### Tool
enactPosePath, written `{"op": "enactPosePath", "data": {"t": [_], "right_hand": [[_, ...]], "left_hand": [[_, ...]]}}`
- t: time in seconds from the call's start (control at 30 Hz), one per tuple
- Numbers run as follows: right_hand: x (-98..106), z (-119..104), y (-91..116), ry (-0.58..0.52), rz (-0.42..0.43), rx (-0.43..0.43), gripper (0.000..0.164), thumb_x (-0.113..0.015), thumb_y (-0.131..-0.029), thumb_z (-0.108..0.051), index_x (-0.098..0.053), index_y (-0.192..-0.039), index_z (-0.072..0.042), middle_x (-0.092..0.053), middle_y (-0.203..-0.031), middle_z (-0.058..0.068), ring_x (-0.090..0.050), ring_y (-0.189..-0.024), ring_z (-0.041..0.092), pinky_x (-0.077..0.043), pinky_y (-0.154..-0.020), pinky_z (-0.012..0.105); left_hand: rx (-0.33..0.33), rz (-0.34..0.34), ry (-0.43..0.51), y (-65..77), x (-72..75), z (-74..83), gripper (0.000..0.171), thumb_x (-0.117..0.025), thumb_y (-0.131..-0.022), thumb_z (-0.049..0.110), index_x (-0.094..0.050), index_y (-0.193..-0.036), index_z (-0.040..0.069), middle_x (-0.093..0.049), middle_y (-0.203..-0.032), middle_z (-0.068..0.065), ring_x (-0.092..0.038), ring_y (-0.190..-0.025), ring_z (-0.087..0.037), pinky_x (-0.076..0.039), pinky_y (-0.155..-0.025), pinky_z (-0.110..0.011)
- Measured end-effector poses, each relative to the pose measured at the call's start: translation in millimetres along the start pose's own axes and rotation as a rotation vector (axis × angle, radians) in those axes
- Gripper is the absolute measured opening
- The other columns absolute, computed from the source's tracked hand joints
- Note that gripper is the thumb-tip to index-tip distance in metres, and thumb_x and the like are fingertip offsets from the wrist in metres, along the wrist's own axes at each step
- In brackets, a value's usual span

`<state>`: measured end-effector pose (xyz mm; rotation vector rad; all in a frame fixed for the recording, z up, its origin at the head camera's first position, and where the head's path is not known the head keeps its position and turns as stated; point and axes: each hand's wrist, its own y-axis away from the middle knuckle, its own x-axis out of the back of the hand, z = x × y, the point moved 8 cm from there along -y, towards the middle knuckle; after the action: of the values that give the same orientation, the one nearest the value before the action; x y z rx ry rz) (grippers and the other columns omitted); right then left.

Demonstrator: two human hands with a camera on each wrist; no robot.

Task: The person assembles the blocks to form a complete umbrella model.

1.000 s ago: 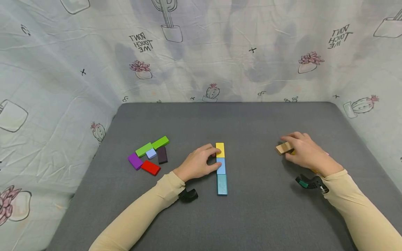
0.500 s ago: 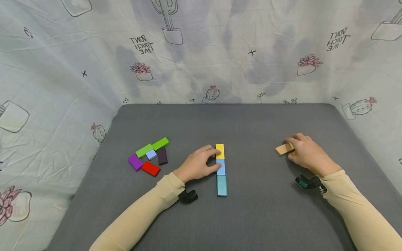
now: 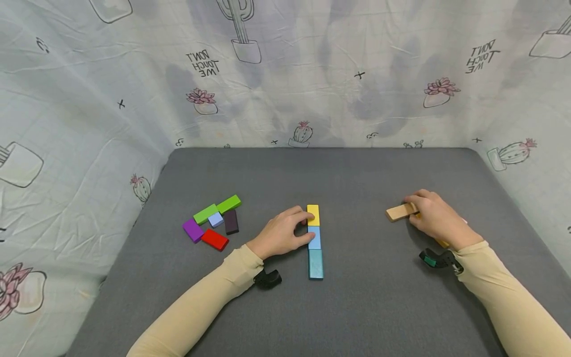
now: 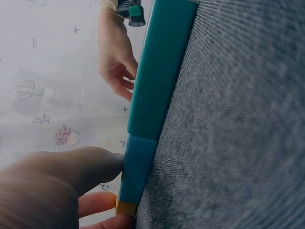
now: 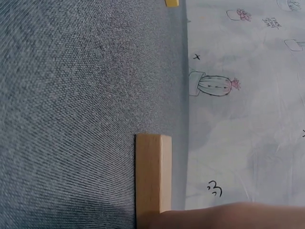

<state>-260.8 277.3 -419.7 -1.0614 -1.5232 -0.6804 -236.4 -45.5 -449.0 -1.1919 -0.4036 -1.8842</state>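
A straight row made of a yellow block (image 3: 314,213), a light blue block (image 3: 314,238) and a teal block (image 3: 315,264) lies end to end on the grey table. My left hand (image 3: 281,230) is at the row's left side, its thumb touching the light blue block and a fingertip resting on the yellow one, as the left wrist view also shows. Farther right, my right hand (image 3: 439,220) holds a natural wooden block (image 3: 398,212) whose left end sticks out past the fingers. Yellow and pink bits of other blocks peek out around that hand, mostly hidden.
On the left lie loose blocks: two green (image 3: 205,213), a small blue (image 3: 215,219), a dark (image 3: 231,221), a purple (image 3: 193,231) and a red one (image 3: 215,239). A patterned cloth (image 3: 285,74) hangs behind the grey table (image 3: 357,307) and at its sides.
The wooden block at my right hand has shifted slightly to the left and turned a little. My left hand and the row of blocks stay where they were.
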Motion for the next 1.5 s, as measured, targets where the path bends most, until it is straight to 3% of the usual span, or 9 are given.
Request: {"op": "enactPosePath", "data": {"t": [0.2,0.37,0.7,1.03,1.5], "right_hand": [[2,-4,-4,-0.014,0.069,0.035,0.026,-0.074,-0.084,0.007,-0.072,-0.110,0.011,-0.067,-0.103,0.026,-0.065,-0.088,0.037,-0.053,-0.076,0.054],[2,-12,-15,-0.003,0.114,0.047,0.019,-0.079,-0.085,0.001,-0.074,-0.102,0.006,-0.064,-0.090,0.014,-0.053,-0.073,0.021,-0.045,-0.065,0.041],[-19,-47,-59,-0.091,0.025,0.047,0.009,-0.077,-0.094,-0.010,-0.069,-0.094,-0.005,-0.057,-0.086,0.007,-0.047,-0.072,0.018,-0.038,-0.064,0.035],[-39,-86,-101,-0.181,-0.020,0.093,0.018,-0.077,-0.095,-0.014,-0.076,-0.108,-0.001,-0.061,-0.088,0.008,-0.050,-0.072,0.018,-0.042,-0.064,0.034],[-54,-123,-138,-0.231,-0.076,0.124,0.021,-0.077,-0.096,-0.017,-0.077,-0.112,-0.002,-0.064,-0.091,0.008,-0.055,-0.077,0.019,-0.048,-0.070,0.037]], "left_hand": [[0.000,0.003,-0.002,0.4,0.7,0.5,0.039,-0.074,-0.097,0.033,-0.069,-0.130,0.013,-0.060,-0.107,0.002,-0.052,-0.085,-0.011,-0.044,-0.069,-0.025],[0.004,0.000,-0.005,0.2,1.3,1.1,0.039,-0.074,-0.097,0.033,-0.069,-0.131,0.013,-0.060,-0.108,0.002,-0.053,-0.087,-0.011,-0.045,-0.070,-0.026],[0.019,-0.013,-0.006,-0.6,-0.7,-0.5,0.040,-0.074,-0.097,0.034,-0.069,-0.131,0.013,-0.060,-0.108,0.002,-0.054,-0.089,-0.011,-0.046,-0.072,-0.026],[0.029,-0.020,-0.020,-1.2,-0.9,-1.3,0.041,-0.073,-0.097,0.036,-0.068,-0.132,0.015,-0.059,-0.108,0.003,-0.054,-0.089,-0.010,-0.047,-0.073,-0.027],[0.021,-0.012,-0.010,-1.5,-0.4,-0.7,0.041,-0.074,-0.096,0.036,-0.069,-0.131,0.014,-0.060,-0.108,0.002,-0.055,-0.088,-0.011,-0.048,-0.073,-0.028]]}}
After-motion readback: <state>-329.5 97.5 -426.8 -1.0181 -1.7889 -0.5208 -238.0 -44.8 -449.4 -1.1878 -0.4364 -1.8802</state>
